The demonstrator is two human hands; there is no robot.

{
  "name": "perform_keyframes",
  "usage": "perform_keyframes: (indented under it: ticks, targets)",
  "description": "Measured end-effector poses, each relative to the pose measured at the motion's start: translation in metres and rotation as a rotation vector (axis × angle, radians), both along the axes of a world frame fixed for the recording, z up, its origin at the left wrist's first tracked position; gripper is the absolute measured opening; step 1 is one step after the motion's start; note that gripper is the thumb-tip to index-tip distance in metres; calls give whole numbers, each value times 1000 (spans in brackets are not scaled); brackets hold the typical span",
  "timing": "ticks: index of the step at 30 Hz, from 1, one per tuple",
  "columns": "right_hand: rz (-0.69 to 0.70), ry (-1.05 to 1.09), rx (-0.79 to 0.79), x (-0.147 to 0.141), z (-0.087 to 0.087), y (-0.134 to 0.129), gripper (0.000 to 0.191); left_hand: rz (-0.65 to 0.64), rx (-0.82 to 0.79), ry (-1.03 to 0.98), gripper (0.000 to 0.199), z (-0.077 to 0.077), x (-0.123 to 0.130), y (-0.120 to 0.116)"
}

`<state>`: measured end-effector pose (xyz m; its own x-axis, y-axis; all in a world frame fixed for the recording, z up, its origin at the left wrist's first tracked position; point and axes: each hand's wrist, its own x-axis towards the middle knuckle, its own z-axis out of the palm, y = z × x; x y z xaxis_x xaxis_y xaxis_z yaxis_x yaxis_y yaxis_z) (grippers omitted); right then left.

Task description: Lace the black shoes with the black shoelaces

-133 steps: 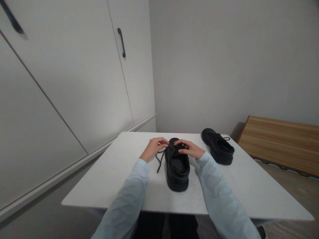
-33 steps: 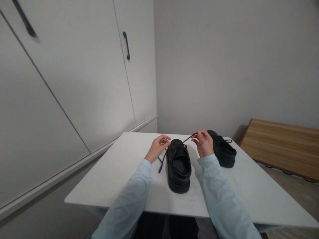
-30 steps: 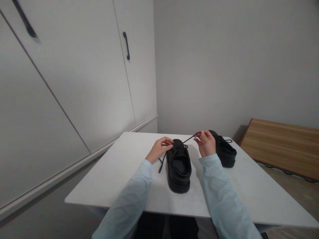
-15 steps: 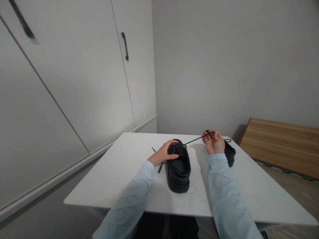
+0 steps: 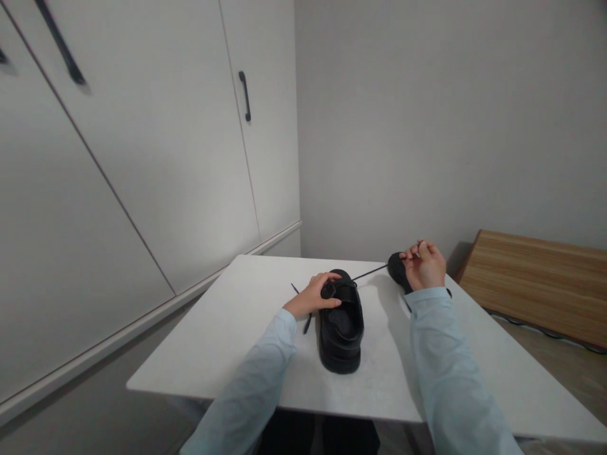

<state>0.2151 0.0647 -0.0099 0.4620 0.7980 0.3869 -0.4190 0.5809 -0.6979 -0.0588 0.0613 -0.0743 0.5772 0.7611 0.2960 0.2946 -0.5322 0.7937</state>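
A black shoe stands on the white table, its toe pointing away from me. My left hand grips the upper front of this shoe near the tongue, thumb and fingers closed around it. From the shoe's lacing a dark shoelace stretches taut to the right. My right hand is raised at the far right with bent fingers, closed on that lace. Partly hidden behind it is a second black shoe. A loose lace end lies left of the near shoe.
The white table reaches toward a corner of the room. White cabinet doors with dark handles rise on the left. A wood-grain board slants beyond the table's right side, by the grey wall.
My right hand has moved further right, drawing the lace out longer, and now covers more of the second shoe. My left hand stays on the near shoe. The view has shifted slightly.
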Motion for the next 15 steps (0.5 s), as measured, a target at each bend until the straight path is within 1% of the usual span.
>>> perform_keyframes:
  ticks: [3,5,6,8,11,13,15]
  targets:
    - [-12,-70,44,5,13,2,21,7,25,13,58,-2,-1,0]
    - [-39,-82,78,9,15,3,19,12,31,22,57,-3,-1,0]
    - [-60,-81,88,11,13,4,19,14,31,25,57,-4,-1,1]
    - [-102,-72,84,15,5,6,18,14,32,29,57,-4,0,1]
    - [-129,-83,45,20,-15,10,19,9,40,26,57,-3,1,2]
    - [-108,-173,4,21,-27,12,20,-3,47,22,60,-1,1,1]
    - [-83,-335,-63,22,-35,13,21,-24,58,12,64,1,2,-1]
